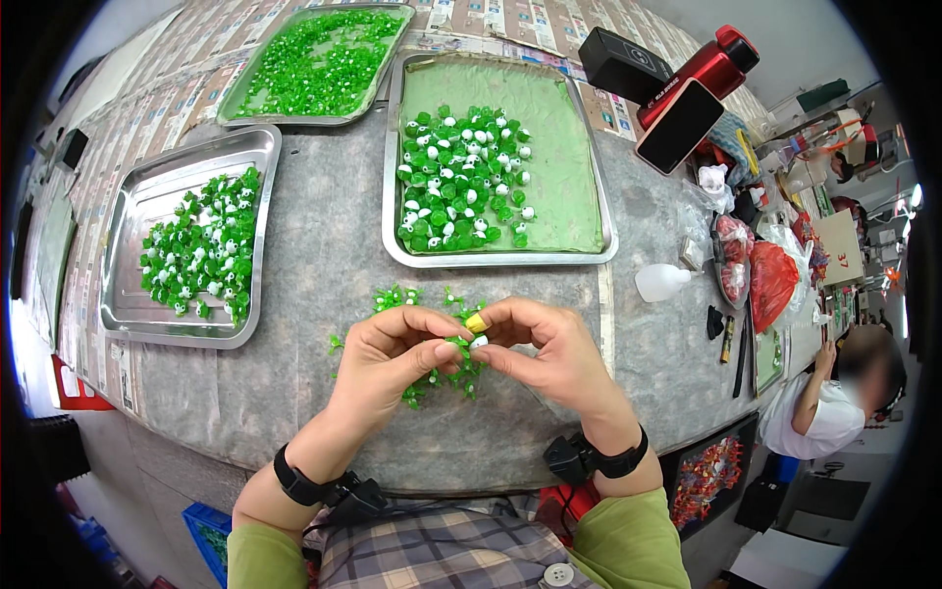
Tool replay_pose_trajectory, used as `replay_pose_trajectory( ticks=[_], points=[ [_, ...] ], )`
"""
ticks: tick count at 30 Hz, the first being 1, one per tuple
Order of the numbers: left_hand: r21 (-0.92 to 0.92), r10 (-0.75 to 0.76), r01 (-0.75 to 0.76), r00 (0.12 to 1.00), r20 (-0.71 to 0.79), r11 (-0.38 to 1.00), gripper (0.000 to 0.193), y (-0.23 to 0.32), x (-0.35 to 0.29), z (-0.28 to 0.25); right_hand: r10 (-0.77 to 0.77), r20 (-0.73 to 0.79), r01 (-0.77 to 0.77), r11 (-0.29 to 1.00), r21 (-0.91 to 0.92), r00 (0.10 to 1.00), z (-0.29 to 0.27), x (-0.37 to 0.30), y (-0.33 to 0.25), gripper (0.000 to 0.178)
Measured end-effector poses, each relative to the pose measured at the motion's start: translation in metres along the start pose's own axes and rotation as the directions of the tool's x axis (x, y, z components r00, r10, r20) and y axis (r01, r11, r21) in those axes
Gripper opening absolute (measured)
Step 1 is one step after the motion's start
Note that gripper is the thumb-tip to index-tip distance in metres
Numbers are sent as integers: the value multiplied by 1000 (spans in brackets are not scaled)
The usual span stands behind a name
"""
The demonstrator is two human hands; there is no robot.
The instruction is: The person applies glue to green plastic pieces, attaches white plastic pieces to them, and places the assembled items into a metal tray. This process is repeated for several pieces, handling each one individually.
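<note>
My left hand (388, 358) and my right hand (559, 358) meet over the grey work surface, both with fingers pinched. Between the left fingertips is a small green plastic piece (457, 367), mostly hidden by the thumb. The right thumb and forefinger grip a small white-and-green ball (479, 342), which touches or nearly touches the green piece. A yellow wrap (476, 323) covers the right forefinger's tip. Loose green pieces with white spots (395, 297) lie on the surface under and around my hands.
Beyond my hands stands a lined metal tray (500, 260) of green-and-white balls. At left, another metal tray (182, 331) holds joined green-and-white pieces; a far tray (294, 121) holds green bits. Rightward are a white bottle (662, 282), phone (679, 126), red flask (702, 74) and another person (810, 412).
</note>
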State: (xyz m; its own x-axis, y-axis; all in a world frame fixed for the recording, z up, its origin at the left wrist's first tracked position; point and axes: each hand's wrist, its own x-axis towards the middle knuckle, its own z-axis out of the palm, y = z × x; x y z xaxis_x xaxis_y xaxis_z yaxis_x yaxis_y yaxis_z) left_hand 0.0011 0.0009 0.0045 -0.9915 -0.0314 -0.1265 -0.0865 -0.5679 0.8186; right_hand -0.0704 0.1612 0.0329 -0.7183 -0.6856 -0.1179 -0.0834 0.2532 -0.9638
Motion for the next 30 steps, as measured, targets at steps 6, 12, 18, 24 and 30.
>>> replay_pose_trajectory(
  ticks=[6,12,18,24,30],
  points=[
    [2,-13,13,1000,4,1000,11,-2,-1,1,21,5,-21,980,199,1000,1,-2,8,22],
    [21,-65,66,998,-13,998,11,-3,0,0,132,83,-156,878,453,988,1,-1,8,21],
    [-73,-97,92,993,-64,993,12,-1,1,1,152,67,-163,823,545,986,3,-2,8,23],
    [-36,-64,61,992,-107,998,10,-2,0,0,33,-110,22,886,462,993,5,-4,4,20],
    [58,-8,14,995,-97,998,8,-3,-1,2,28,-102,17,907,420,994,9,-5,5,20]
  ],
)
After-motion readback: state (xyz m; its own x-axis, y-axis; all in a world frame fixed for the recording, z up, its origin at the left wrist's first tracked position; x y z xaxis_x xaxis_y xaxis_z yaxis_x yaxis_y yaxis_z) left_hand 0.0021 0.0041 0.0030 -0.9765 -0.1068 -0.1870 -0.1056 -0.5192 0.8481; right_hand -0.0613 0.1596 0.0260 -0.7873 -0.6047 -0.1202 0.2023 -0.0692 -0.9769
